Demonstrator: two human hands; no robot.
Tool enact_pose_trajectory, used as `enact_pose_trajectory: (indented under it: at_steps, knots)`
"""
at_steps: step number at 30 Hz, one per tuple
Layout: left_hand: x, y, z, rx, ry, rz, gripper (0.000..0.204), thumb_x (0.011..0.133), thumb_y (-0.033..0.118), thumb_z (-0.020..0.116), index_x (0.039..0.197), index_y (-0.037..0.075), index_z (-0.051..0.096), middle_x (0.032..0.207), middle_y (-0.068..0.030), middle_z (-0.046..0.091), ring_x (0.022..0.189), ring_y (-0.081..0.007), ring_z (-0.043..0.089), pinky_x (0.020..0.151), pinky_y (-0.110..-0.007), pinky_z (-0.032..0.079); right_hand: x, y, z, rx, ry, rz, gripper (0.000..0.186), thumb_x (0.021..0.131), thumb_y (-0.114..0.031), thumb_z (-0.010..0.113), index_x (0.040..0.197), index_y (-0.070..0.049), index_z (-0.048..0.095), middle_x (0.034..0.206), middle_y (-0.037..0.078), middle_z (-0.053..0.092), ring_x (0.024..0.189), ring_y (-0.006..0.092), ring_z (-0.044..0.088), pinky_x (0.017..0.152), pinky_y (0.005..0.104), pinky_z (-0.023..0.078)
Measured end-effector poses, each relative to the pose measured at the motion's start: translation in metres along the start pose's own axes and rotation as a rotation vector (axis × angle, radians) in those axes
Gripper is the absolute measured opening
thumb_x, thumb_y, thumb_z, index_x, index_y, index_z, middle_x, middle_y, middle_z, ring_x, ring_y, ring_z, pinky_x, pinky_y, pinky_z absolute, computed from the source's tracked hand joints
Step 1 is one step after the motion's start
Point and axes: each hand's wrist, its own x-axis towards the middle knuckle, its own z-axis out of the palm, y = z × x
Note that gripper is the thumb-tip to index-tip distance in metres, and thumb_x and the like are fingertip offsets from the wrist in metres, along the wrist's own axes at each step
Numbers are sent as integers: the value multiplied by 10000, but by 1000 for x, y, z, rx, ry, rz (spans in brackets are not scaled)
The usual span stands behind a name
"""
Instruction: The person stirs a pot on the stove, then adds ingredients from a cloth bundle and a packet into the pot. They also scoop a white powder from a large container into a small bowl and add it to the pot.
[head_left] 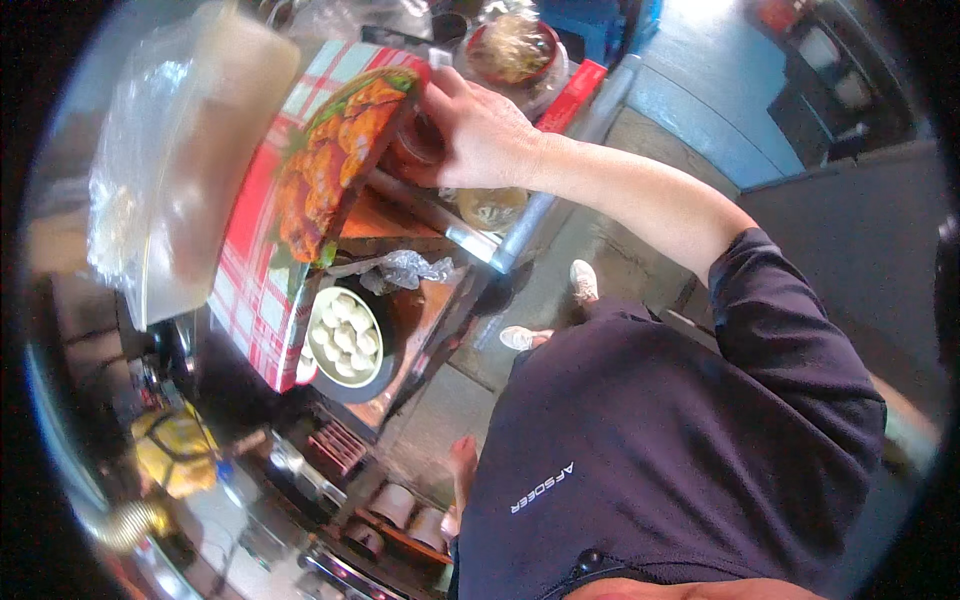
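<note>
The right hand [480,130] has its fingers clamped on the upper right edge of a checked package [315,175], which stretches leftward from them. Whether the left hand [463,456] grips anything, I cannot tell.

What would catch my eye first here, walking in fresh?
Probably the large tilted box at upper left, checked red and white, with a bright orange food picture; the right hand is at its right edge. Just below it, a round dish holds pale, rounded lumps. Lower left, a yellow object stands out.
</note>
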Motion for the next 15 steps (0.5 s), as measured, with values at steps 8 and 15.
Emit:
enact_pose_trajectory:
  at_steps: [8, 15]
  knots:
    - [-67, 56, 91, -434, 132, -74, 225, 865, 245, 623, 890, 37, 707, 805, -118, 699, 805, -197, 664, 727, -346, 515, 12, 57, 78, -1, -450, -133, 341, 868, -332, 627, 1152, -144, 613, 1145, 154, 604, 1002, 354, 612, 924, 452, 501]
    - [-111, 59, 130, -67, 143, -82, 161, 850, 153, 617, 930, 87, 740, 975, -153, 727, 917, -244, 704, 797, -358, 546, 11, 68, 68, -472, -407, -345, 361, 844, -187, 583, 1180, -57, 606, 1185, 180, 623, 1103, 344, 594, 1010, 446, 451]
